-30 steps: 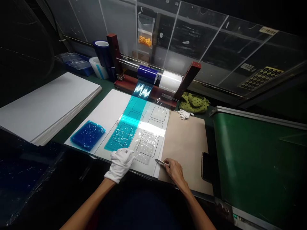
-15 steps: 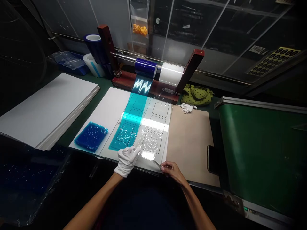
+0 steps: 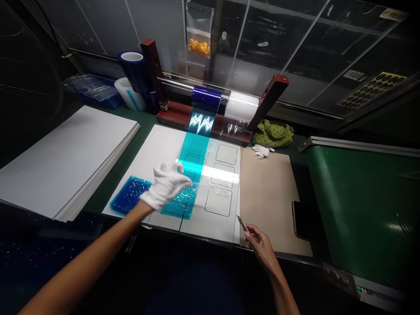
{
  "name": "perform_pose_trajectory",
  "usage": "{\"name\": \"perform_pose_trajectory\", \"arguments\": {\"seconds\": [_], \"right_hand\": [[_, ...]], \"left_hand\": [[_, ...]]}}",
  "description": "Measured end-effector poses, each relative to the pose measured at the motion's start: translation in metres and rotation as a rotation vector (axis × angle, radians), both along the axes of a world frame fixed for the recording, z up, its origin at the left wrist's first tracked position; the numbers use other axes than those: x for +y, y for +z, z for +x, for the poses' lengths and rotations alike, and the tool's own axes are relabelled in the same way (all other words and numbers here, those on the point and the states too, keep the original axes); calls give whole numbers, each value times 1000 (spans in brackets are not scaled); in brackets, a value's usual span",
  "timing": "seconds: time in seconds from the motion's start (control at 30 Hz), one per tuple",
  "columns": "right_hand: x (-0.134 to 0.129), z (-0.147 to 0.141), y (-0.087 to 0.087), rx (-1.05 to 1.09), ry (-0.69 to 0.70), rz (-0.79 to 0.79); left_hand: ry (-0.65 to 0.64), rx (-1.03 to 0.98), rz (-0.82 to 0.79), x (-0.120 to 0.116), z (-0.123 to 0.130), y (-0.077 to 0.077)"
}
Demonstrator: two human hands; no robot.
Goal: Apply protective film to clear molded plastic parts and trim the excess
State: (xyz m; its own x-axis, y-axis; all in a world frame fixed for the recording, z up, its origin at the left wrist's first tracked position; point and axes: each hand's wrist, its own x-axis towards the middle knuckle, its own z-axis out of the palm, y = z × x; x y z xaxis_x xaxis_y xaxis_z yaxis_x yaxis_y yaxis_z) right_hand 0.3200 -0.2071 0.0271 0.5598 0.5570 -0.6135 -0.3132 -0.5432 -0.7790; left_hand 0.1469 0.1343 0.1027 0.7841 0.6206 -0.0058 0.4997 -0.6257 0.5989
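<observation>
My left hand, in a white cotton glove, is pinched on a crumpled clear plastic film and holds it above a teal film sheet. The teal sheet has a cut line near its lower end. A white board with rounded-square outlines lies beneath. Bare and to the right, my right hand grips a craft knife, its blade pointing up and left, just off the board's lower right corner. A crinkled blue film piece lies beside my left wrist.
A roller stand with blue film stands behind the board. Brown paper lies to the right, with a phone past it. A stack of white boards is on the left. A green belt runs along the right.
My left hand has moved left and up, drawing the clear film off the lower right outlines. My right hand has moved back from the board with the knife. The view has shifted slightly.
</observation>
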Motion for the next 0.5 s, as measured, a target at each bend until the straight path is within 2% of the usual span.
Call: {"name": "perform_pose_trajectory", "arguments": {"seconds": [0.07,0.17,0.23,0.4,0.5], "right_hand": [[10,-10,3,-5,2,18],[21,-25,4,-17,-24,18],[24,-33,3,-23,-56,3],[26,-48,-1,-39,-96,-16],[28,-54,-3,-57,-111,-43]], "left_hand": [[-76,36,0,44,13,9],[-146,88,-42,88,31,5],[-168,121,-78,103,40,-5],[-177,179,-144,121,49,-33],[-152,185,-172,131,53,-43]]}}
